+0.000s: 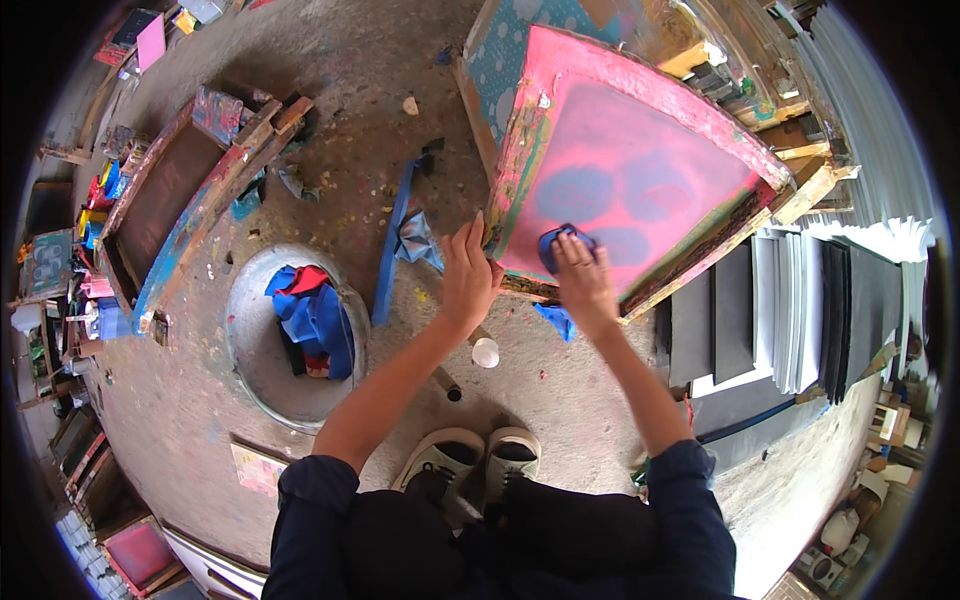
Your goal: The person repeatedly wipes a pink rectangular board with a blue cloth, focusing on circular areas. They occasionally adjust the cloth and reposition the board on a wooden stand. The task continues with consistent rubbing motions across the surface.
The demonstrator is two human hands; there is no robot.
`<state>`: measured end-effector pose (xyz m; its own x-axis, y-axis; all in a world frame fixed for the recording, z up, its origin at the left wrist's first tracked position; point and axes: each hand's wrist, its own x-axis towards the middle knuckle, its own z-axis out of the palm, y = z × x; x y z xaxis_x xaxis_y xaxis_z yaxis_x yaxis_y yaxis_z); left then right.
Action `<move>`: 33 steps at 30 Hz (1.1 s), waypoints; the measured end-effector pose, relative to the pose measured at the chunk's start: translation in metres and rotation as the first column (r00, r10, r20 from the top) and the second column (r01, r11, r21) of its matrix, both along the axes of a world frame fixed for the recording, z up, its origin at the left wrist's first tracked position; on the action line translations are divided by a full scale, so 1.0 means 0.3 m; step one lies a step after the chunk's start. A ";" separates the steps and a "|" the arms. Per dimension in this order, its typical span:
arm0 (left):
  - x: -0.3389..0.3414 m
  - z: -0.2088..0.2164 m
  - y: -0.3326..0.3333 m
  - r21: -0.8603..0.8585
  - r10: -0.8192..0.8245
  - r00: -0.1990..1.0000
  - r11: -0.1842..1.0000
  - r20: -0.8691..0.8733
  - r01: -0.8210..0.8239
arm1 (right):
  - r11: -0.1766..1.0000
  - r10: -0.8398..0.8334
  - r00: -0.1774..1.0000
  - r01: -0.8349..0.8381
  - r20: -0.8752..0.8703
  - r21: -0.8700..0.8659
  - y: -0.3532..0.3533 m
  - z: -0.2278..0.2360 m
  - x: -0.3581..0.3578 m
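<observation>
A screen-printing frame (600,110) with pink mesh and a paint-crusted wooden border stands tilted in front of me. Several rounded blue-grey patches show on its mesh. My left hand (468,278) grips the frame's near left edge, its fingers around the wood. Pressed against the lower part of the mesh is a dark blue cloth (548,252), held under the fingers of my right hand (585,285). Another bright blue rag (556,320) shows just below the frame's near edge.
At left stands a round basin (240,320) holding blue and red rags (318,318). Another wooden frame (165,205) leans farther left. Blue strips (395,240) and a white-ended roll (485,352) lie on the floor. Stacked sheets (790,310) stand at right.
</observation>
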<state>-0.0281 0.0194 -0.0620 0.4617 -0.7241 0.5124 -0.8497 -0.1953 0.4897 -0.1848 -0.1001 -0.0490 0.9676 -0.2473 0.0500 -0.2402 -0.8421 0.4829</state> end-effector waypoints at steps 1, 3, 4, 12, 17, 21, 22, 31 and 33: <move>-0.003 -0.008 0.003 -0.003 0.004 1.000 1.000 -0.006 -0.004 | 0.994 -0.092 0.991 0.086 -0.095 -0.069 0.041 -0.029 0.011; -0.016 -0.004 -0.027 -0.014 -0.026 0.999 1.000 -0.048 0.025 | 0.969 0.163 0.985 -0.171 0.060 0.177 -0.033 -0.121 -0.069; -0.020 -0.002 -0.022 0.001 -0.034 0.997 0.999 -0.074 0.034 | 0.967 0.181 0.977 -0.198 0.114 0.160 -0.059 -0.112 -0.064; -0.005 0.004 -0.011 0.003 -0.016 0.999 1.000 -0.049 0.016 | 0.958 0.207 0.972 -0.224 0.108 0.181 -0.080 -0.048 -0.019; -0.015 -0.011 -0.020 -0.036 -0.009 0.999 0.999 -0.051 0.007 | 0.950 0.162 0.982 -0.181 0.094 0.253 0.001 -0.062 0.001; -0.002 -0.006 -0.011 0.002 -0.016 0.999 1.000 -0.047 0.016 | 0.937 0.174 0.969 -0.218 0.174 0.274 -0.092 -0.065 -0.024; 0.019 -0.004 0.009 0.010 0.009 1.000 1.000 -0.028 -0.009 | 0.962 0.074 0.932 -0.161 0.355 0.220 -0.075 0.021 0.032; 0.008 0.001 -0.003 -0.006 0.003 1.000 1.000 -0.006 -0.003 | 0.951 0.159 0.967 -0.204 0.199 0.230 -0.137 0.038 -0.049; -0.008 -0.007 -0.010 -0.013 0.006 1.000 1.000 0.002 -0.006 | 0.968 0.131 0.977 -0.163 0.167 0.193 -0.119 0.049 -0.021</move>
